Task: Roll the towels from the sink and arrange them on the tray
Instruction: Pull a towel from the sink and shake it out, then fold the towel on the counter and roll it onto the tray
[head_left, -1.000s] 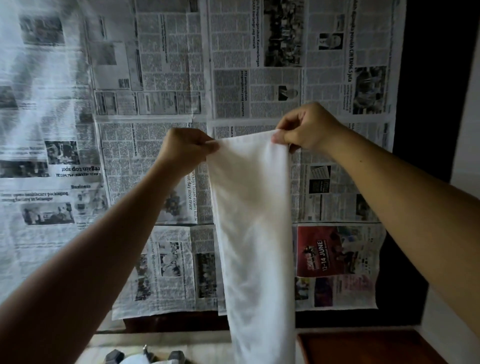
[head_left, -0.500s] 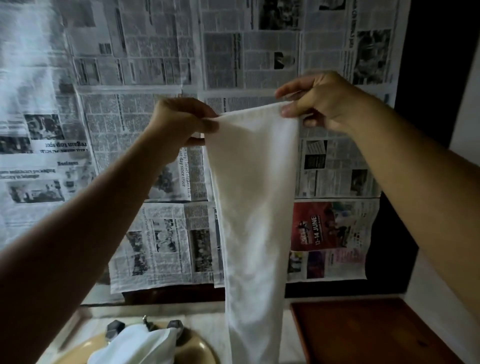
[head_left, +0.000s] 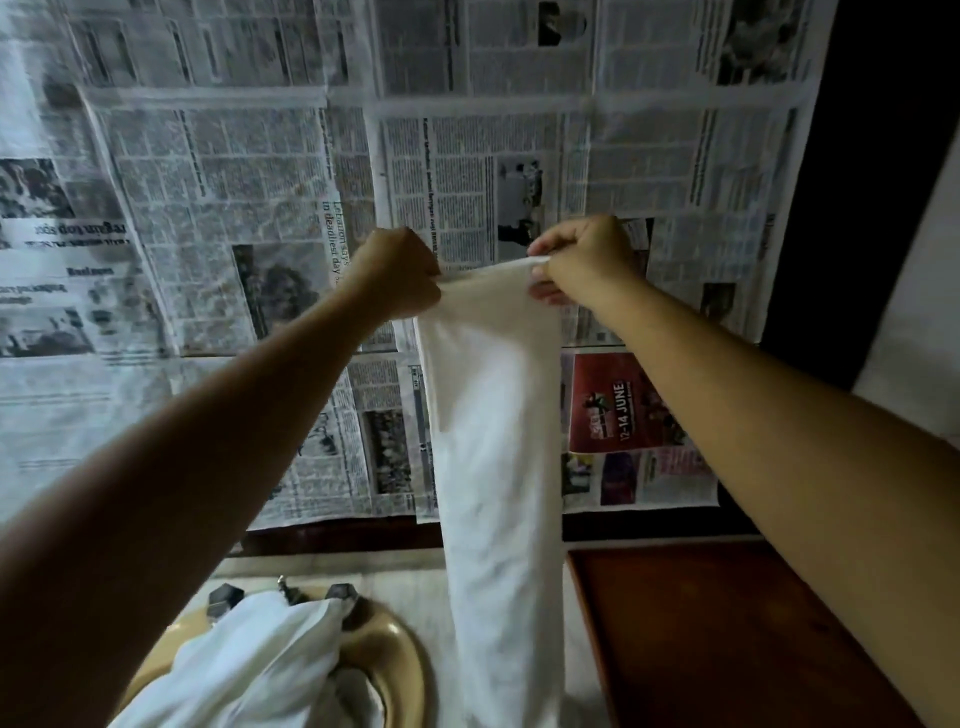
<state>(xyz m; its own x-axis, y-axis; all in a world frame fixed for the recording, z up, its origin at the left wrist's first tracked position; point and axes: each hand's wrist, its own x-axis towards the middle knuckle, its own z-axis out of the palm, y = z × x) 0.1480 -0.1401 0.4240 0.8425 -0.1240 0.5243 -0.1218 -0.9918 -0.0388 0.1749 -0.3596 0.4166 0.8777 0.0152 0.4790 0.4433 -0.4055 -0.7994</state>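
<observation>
A long white towel (head_left: 498, 467), folded narrow, hangs straight down in front of me. My left hand (head_left: 397, 273) pinches its top left corner and my right hand (head_left: 587, 260) pinches the top right corner, both at about the same height. The towel's lower end drops out of view past the counter. Below left, the beige sink (head_left: 400, 660) holds a heap of more white towels (head_left: 249, 670). The dark red-brown tray (head_left: 727, 639) lies on the counter at the lower right, with nothing visible on it.
Newspaper sheets (head_left: 467, 156) cover the wall behind the counter. Dark tap handles (head_left: 226, 596) stand at the sink's back edge. A pale counter strip (head_left: 576, 639) runs between sink and tray. A dark panel (head_left: 872, 156) and a white wall stand at the right.
The view has tilted down, so more of the sink, its towels and the tray shows. Both hands have closed in, and the towel's top edge is now narrower.
</observation>
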